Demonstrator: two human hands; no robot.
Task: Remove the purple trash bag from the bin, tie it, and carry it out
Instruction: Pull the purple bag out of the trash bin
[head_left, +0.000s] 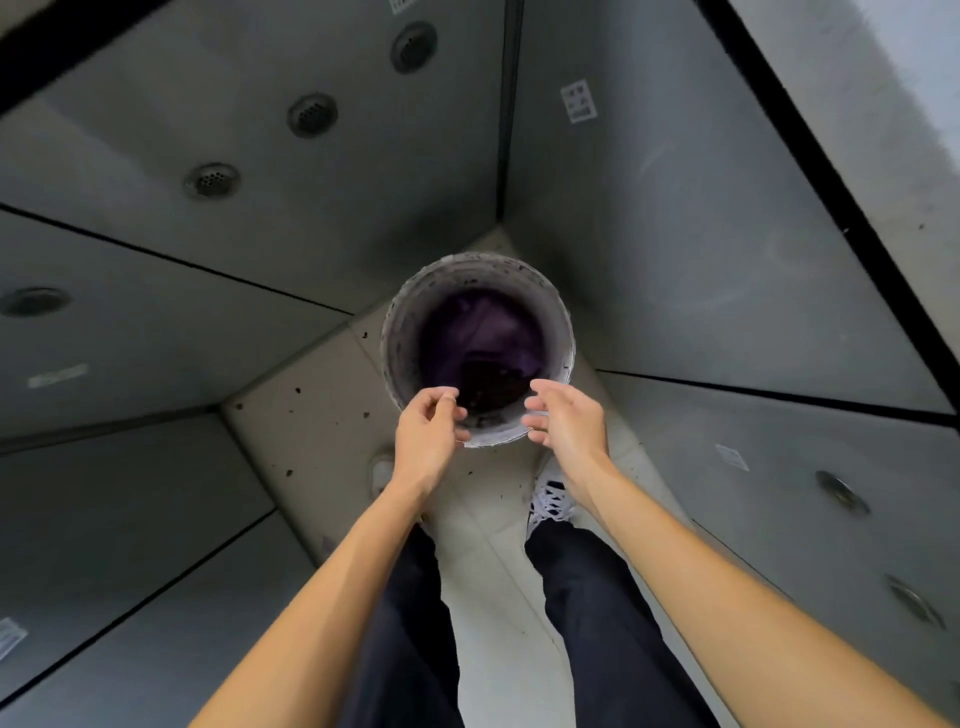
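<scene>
A round grey bin (402, 332) stands on the floor in a corner, seen from straight above. Deep inside it lies the purple trash bag (485, 332), with something dark at its bottom. My left hand (428, 428) hovers over the bin's near rim, fingers curled but apart, holding nothing. My right hand (563, 421) is beside it at the near right rim, fingers spread and empty. Neither hand touches the bag.
Grey metal wall panels (260, 208) with round vents close in on the left, back and right. The pale tiled floor (311, 415) is speckled with dirt. My legs in dark trousers and a white shoe (550, 501) stand just behind the bin.
</scene>
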